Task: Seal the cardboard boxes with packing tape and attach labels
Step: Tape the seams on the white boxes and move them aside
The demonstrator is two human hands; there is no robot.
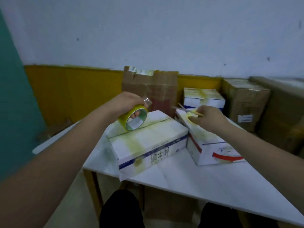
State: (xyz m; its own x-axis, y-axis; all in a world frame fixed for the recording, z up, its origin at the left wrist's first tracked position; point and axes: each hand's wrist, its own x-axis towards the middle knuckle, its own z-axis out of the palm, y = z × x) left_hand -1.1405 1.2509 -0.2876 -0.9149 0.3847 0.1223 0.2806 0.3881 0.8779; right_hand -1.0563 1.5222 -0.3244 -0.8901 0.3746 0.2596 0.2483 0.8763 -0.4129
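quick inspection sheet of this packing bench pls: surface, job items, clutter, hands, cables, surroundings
Surface: white table, two boxes on it.
Job's things: white box with blue stripe under the tape roll; its top seam looks yellow-taped. Red-striped white box beside it, at an angle. Yellow-handled scissors above the red-striped box. No labels clearly seen.
Clutter: nothing seen on the table beyond the boxes.
Hands: left hand grips the tape roll, a short free end sticking up; right hand holds the scissors.
Cables: nothing seen.
Surroundings: brown cardboard upright against the wall behind; a taped white box and brown cartons at right.
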